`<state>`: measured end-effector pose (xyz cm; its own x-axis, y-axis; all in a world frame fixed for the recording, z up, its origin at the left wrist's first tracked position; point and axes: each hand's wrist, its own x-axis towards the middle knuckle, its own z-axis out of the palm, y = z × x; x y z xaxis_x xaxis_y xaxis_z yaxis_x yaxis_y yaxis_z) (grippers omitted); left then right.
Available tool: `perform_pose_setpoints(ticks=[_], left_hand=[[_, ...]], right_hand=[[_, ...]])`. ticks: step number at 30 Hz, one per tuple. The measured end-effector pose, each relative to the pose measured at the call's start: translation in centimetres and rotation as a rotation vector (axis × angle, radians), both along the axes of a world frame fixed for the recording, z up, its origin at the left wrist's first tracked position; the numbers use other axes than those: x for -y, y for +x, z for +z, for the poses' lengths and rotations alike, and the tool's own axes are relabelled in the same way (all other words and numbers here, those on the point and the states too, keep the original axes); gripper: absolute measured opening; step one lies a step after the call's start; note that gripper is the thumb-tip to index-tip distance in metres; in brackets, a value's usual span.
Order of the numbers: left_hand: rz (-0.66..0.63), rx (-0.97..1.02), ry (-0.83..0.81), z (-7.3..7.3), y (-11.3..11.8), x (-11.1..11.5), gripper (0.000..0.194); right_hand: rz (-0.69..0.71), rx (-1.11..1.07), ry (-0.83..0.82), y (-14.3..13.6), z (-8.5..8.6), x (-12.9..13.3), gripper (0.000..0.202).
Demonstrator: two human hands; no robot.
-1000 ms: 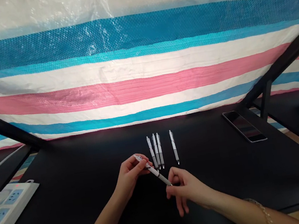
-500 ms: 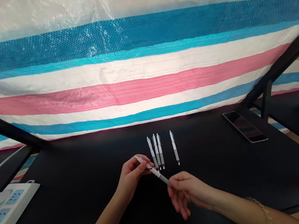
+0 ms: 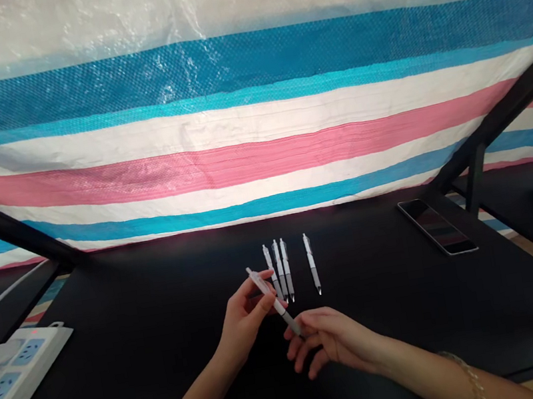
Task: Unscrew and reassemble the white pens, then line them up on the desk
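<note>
A white pen with a grey grip is pinched between the thumb and fingers of my left hand, tilted with its tip down to the right. My right hand is at the pen's lower end, its fingers apart and curved beneath the tip. Whether those fingers touch the tip is hard to make out. Just beyond my left hand lie three similar pens side by side: a left pen, a middle pen and a right pen. One more pen lies separately to their right.
The black table carries a smartphone at the right rear. A white power strip with a plugged-in cable stands at the left. Behind hangs a striped plastic sheet, between slanting black frame bars.
The fingers of my right hand have loosened from the pen's lower end and spread beneath it. My left hand has shifted slightly right, and the pen points more steeply down.
</note>
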<state>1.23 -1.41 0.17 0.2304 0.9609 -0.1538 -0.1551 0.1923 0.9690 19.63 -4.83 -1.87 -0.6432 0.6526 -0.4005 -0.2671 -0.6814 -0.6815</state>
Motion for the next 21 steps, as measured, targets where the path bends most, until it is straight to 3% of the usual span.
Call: perform_pose_setpoints(ticks=[5,12,21], left_hand=[[0.031,-0.001,0.003,0.15,0.06,-0.04,0.064],[0.041,-0.012,0.022,-0.16,0.21,-0.12,0.047],[0.122,-0.034,0.03,-0.48,0.24,-0.25,0.048]], right_hand=[[-0.017,-0.042,-0.02,0.13,0.37,-0.14,0.039],[-0.007,-0.075,-0.026,0.2,-0.12,-0.14,0.04],[-0.022,-0.07,-0.064,0.22,-0.2,-0.2,0.04]])
